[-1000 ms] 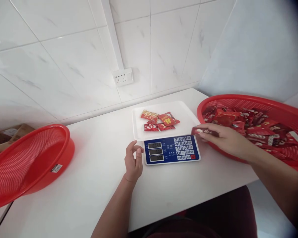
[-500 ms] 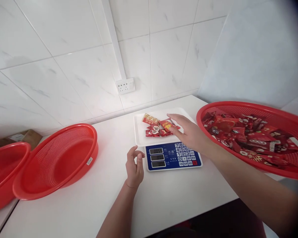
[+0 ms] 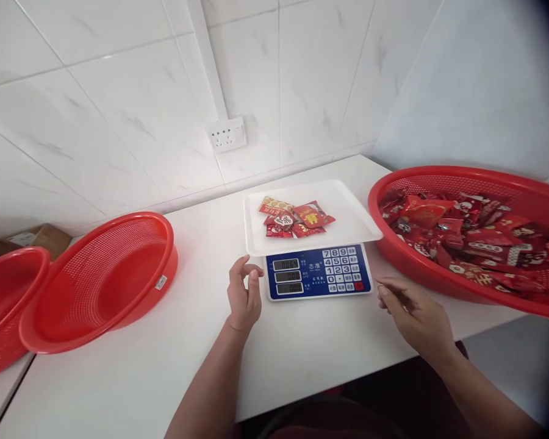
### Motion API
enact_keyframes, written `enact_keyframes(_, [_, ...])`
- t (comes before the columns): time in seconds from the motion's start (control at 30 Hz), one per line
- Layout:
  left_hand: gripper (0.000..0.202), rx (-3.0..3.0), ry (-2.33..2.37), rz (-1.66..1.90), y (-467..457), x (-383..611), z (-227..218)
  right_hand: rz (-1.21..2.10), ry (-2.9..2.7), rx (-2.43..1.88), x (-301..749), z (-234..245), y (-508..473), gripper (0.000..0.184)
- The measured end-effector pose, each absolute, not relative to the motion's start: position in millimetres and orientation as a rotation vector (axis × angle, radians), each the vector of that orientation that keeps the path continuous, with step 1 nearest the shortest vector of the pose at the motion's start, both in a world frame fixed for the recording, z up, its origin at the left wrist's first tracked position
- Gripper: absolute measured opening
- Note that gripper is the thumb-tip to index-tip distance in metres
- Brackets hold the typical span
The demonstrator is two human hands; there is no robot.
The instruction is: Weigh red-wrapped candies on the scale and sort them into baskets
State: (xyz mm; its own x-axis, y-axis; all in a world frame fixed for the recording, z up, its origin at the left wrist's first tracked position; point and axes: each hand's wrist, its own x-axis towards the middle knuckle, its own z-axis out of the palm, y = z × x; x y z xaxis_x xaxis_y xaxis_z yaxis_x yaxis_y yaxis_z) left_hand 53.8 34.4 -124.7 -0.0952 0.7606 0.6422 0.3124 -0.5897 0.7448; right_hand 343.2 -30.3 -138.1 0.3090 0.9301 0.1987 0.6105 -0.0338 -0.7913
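Observation:
A digital scale (image 3: 318, 271) with a blue keypad and three small displays stands on the white table. On its white tray (image 3: 352, 219) lies a small pile of red snack packets (image 3: 281, 221), with a gold-patterned packet (image 3: 277, 204) at the back left. Beside the scale's left edge is my left hand (image 3: 244, 296), its fingers loosely bent and apart, holding nothing. My right hand (image 3: 416, 317) hovers off the scale's lower right corner, in front of the filled basket. Its fingers are half curled and apart, with nothing visible in them.
A large red basket (image 3: 439, 280) full of red packets (image 3: 480, 244) stands at right, close to the tray. At left are two more red baskets, one nearer (image 3: 119, 262) and one cut off (image 3: 13, 305). Behind them sits a cardboard box (image 3: 50, 239). A socket (image 3: 227, 135) is on the tiled wall.
My right hand has drawn back from the packets on the tray, moving right and toward me. The top display's digits have changed. My left hand stays beside the scale; the view has tilted slightly.

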Motion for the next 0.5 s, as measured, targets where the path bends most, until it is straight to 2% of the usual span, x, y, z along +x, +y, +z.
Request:
enact_keyframes(0.23, [0.032, 1.676, 1.284, 1.741, 39.9, 53.4, -131.2, 0.536, -1.210, -1.745, 352.7, -170.4, -29.8, 0.032])
enact_keyframes(0.37, [0.042, 1.490, 1.406, 1.720, 48.6, 54.9, -139.6, 0.520, -1.120, -1.748, 351.4, -175.2, -18.8, 0.046])
enact_keyframes(0.5, [0.052, 1.287, 1.474, 1.633, 55.3, 55.3, -145.6, 0.569, -1.303, -1.810, 349.5, -175.3, -15.9, 0.057])
